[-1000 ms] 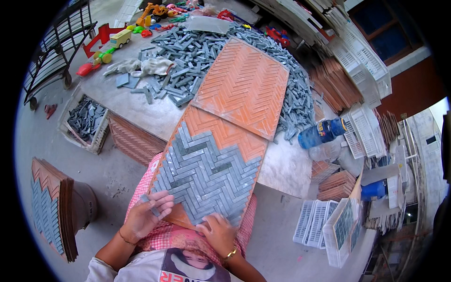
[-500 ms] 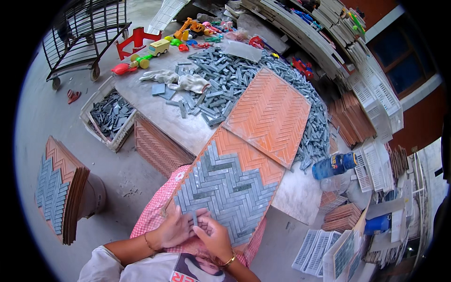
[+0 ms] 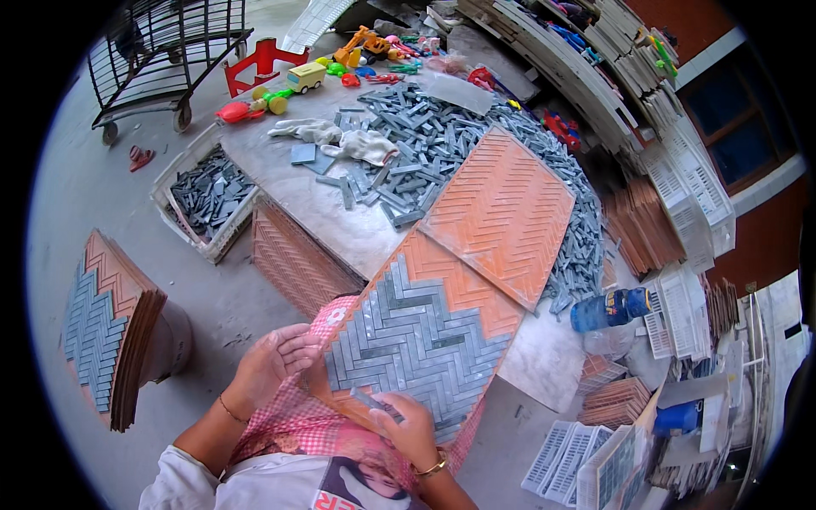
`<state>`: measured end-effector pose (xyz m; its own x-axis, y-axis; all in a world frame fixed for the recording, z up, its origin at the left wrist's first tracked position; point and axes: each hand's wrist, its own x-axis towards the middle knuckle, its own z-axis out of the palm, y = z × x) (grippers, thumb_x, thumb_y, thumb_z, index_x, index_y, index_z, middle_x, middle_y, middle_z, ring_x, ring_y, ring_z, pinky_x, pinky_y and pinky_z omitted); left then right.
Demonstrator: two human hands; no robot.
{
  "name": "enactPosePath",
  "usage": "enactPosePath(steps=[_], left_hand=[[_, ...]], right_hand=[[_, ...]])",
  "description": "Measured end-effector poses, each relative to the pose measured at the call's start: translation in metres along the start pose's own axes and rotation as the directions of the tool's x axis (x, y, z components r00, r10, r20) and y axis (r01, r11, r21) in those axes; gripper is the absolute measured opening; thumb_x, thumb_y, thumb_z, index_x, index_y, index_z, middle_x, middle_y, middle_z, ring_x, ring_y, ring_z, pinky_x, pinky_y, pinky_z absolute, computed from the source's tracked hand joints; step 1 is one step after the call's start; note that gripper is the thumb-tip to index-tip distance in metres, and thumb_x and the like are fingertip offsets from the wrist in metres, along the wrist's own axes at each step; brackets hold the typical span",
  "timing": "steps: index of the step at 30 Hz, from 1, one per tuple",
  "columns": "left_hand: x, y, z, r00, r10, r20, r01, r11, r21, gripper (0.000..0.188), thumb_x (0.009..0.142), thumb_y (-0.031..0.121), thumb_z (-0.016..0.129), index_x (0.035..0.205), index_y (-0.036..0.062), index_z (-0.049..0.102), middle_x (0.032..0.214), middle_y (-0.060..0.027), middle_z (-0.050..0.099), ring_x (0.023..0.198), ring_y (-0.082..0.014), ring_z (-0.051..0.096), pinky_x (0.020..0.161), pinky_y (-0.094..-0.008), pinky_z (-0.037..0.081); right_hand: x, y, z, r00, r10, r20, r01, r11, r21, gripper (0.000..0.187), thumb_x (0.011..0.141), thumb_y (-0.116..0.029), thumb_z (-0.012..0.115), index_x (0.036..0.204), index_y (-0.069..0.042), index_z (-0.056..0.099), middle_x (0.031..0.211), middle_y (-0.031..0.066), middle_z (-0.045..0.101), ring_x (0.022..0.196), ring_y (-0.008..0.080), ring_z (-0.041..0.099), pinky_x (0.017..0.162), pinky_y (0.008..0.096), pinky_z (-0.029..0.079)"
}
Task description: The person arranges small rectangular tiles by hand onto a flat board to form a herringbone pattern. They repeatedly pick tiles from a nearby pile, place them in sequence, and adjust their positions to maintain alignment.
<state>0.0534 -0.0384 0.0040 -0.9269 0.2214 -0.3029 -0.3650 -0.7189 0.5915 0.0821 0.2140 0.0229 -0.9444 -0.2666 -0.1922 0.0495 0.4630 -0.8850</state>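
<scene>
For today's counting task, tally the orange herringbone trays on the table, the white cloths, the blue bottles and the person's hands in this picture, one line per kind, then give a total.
Orange herringbone trays on the table: 2 (one partly filled with grey tiles, one bare)
White cloths: 2
Blue bottles: 1
Hands: 2 (left hand, right hand)
Total: 7

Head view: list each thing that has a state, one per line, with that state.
Near tray: partly filled with grey tiles, far corner bare.
Far tray: empty, flat on the table.
Crate: holds loose grey tiles.
Left hand: open, at the near tray's edge.
Right hand: pinching a grey tile.
Cart: empty.
</scene>
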Motion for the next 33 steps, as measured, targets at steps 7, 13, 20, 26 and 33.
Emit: enactPosePath(steps=[7,13,20,26,33], left_hand=[[-0.007,-0.008,-0.017,0.999,0.033,-0.012,-0.033,0.998,0.055,0.051,0.090,0.032,0.051,0.123,-0.0059,0.043,0.112,-0.0159,0.057,0.099,-0.0198,0.059,0.088,-0.0307,0.046],[-0.007,-0.012,-0.015,0.999,0.032,-0.006,-0.031,0.996,0.087,0.047,0.089,0.027,0.054,0.121,-0.0058,0.045,0.108,-0.0145,0.060,0.096,-0.0185,0.060,0.086,-0.0291,0.048],[-0.009,-0.016,-0.018,0.964,0.241,-0.111,-0.128,0.789,0.600,0.023,0.083,0.014,0.061,0.101,-0.0006,0.060,0.091,-0.0102,0.064,0.083,-0.0167,0.061,0.075,-0.0298,0.049],[-0.017,-0.032,-0.001,0.824,0.358,0.439,-0.448,-0.062,0.892,0.012,0.067,0.008,0.070,0.076,0.0055,0.062,0.074,-0.0087,0.060,0.069,-0.0275,0.058,0.061,-0.0350,0.046],[-0.018,-0.054,0.002,0.823,0.241,0.515,-0.480,-0.191,0.856,0.013,0.064,0.007,0.070,0.072,0.0065,0.060,0.074,-0.0063,0.060,0.070,-0.0252,0.057,0.061,-0.0360,0.046]], right_hand=[[0.010,0.008,0.012,0.889,-0.449,0.088,0.424,0.734,-0.531,0.025,0.072,-0.008,0.064,0.096,-0.004,0.061,0.091,0.0091,0.060,0.085,0.0279,0.055,0.075,0.0367,0.045],[0.019,0.009,0.016,0.883,-0.458,0.104,0.441,0.731,-0.521,0.023,0.074,-0.008,0.062,0.096,-0.003,0.059,0.093,0.0091,0.057,0.086,0.0277,0.055,0.075,0.0364,0.046],[0.023,0.012,0.018,0.885,-0.450,0.119,0.442,0.731,-0.519,0.019,0.073,-0.008,0.061,0.091,-0.004,0.058,0.094,0.0090,0.056,0.084,0.0277,0.054,0.075,0.0371,0.045],[0.023,0.007,0.018,0.879,-0.462,0.116,0.439,0.692,-0.573,0.015,0.073,-0.010,0.062,0.086,-0.005,0.057,0.088,0.0078,0.057,0.082,0.0276,0.054,0.074,0.0377,0.043],[0.017,0.014,0.009,0.917,-0.382,-0.118,0.293,0.842,-0.454,0.010,0.075,-0.012,0.064,0.082,-0.006,0.060,0.085,0.0092,0.059,0.078,0.0283,0.056,0.068,0.0376,0.045]])
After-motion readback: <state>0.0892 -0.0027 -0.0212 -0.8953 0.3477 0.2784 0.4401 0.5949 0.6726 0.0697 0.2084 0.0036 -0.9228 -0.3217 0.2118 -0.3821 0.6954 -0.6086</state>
